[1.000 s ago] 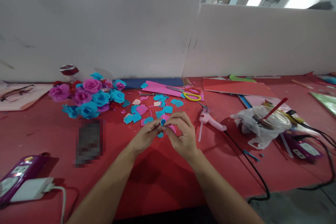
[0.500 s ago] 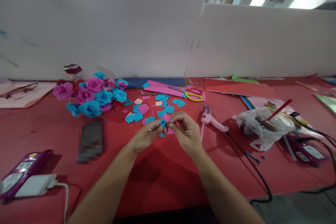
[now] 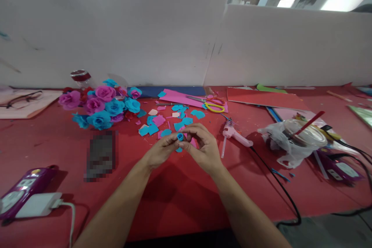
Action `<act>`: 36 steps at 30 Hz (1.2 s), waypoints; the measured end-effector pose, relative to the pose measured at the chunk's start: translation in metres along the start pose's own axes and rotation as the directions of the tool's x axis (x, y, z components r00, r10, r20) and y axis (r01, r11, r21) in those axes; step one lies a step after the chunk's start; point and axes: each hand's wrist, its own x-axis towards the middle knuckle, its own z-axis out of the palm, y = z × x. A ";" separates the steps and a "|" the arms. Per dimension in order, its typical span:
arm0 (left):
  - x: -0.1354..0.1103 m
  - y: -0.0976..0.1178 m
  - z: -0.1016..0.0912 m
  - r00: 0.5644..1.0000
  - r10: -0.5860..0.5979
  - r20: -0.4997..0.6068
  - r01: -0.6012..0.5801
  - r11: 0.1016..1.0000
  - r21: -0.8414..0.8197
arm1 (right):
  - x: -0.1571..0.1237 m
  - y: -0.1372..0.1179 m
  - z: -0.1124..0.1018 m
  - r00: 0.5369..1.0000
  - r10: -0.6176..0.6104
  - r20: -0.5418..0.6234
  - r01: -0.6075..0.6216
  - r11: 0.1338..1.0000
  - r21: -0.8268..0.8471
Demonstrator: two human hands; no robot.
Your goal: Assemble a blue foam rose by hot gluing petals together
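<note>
The left hand (image 3: 161,150) pinches a small blue paper roll (image 3: 180,136) between closed thumb and fingers. The right hand (image 3: 205,149) is half curled, thumb and forefinger apart with their tips right by the roll; whether they grip it too, I cannot tell. The roll is held above the red table (image 3: 174,201), at the near edge of scattered blue and pink paper scraps (image 3: 153,129), some of which the hands hide.

Beyond the scraps, scissors (image 3: 215,107) lie partly on a pink strip (image 3: 183,97). A pink glue gun (image 3: 238,136) lies just right of the right hand, its black cord (image 3: 271,176) running to the table's near edge. Paper flowers (image 3: 100,120) crowd the left, near a pixelated dark patch.

At the right, a plastic bag (image 3: 292,155) wraps a clear round tub (image 3: 309,135), with a red stick (image 3: 309,122) slanting up from it; its contents are unclear. Behind the flowers stands a red-lidded jar (image 3: 80,76), its lower part hidden.
</note>
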 end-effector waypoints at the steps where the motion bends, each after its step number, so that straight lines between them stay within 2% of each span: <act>1: 0.000 -0.001 0.000 1.000 0.004 0.020 -0.004 1.000 -0.011 | 0.000 -0.001 0.000 1.000 0.004 0.000 -0.004 1.000 -0.013; 4: 0.002 -0.002 0.000 0.997 0.043 0.059 -0.039 0.997 -0.067 | 0.000 0.000 -0.001 0.998 0.044 -0.046 -0.046 0.998 -0.046; 7: 0.006 -0.002 0.001 0.996 0.060 -0.070 -0.075 0.969 -0.235 | 0.001 0.008 -0.002 0.974 0.176 -0.141 -0.187 0.979 -0.075; 9: 0.008 -0.001 0.001 0.983 0.004 -0.182 -0.075 0.920 -0.384 | 0.001 0.016 0.000 0.952 0.288 -0.103 -0.296 0.952 -0.075; 11: 0.010 -0.002 0.002 0.968 -0.075 -0.241 -0.054 0.872 -0.486 | 0.000 0.023 0.005 0.927 0.374 0.002 -0.373 0.926 -0.058; 14: 0.011 -0.004 0.003 0.957 -0.167 -0.236 0.021 0.854 -0.519 | -0.002 0.028 0.012 0.900 0.426 0.091 -0.428 0.904 0.011; 17: 0.013 -0.006 0.001 0.940 -0.213 -0.267 0.063 0.877 -0.477 | -0.003 0.028 0.014 0.887 0.457 0.062 -0.461 0.883 0.092; 19: 0.014 -0.008 -0.005 0.890 -0.222 -0.399 0.052 0.918 -0.394 | -0.002 0.027 0.013 0.876 0.482 0.025 -0.480 0.866 0.142; 21: 0.015 -0.009 -0.012 0.811 -0.225 -0.540 0.058 0.949 -0.309 | -0.001 0.027 0.011 0.866 0.500 0.002 -0.492 0.852 0.179; 23: 0.016 -0.010 -0.017 0.764 -0.200 -0.614 0.047 0.966 -0.256 | 0.000 0.026 0.011 0.855 0.519 -0.004 -0.508 0.838 0.201; 24: 0.016 -0.011 -0.017 0.763 -0.178 -0.621 0.028 0.969 -0.244 | 0.000 0.025 0.011 0.847 0.532 -0.002 -0.519 0.829 0.209; 26: 0.015 -0.010 -0.013 0.798 -0.151 -0.584 -0.001 0.968 -0.251 | 0.000 0.025 0.012 0.832 0.555 0.003 -0.542 0.811 0.220; 30: 0.012 -0.006 0.005 0.880 -0.247 -0.405 0.064 0.908 -0.415 | -0.002 0.025 0.015 0.820 0.571 0.038 -0.565 0.796 0.217; 32: 0.011 -0.005 0.011 0.917 -0.239 -0.320 0.071 0.886 -0.457 | -0.003 0.027 0.015 0.822 0.568 0.049 -0.563 0.796 0.220; 36: 0.009 -0.003 0.014 0.947 -0.186 -0.261 0.047 0.886 -0.462 | -0.004 0.031 0.018 0.835 0.549 0.040 -0.545 0.815 0.194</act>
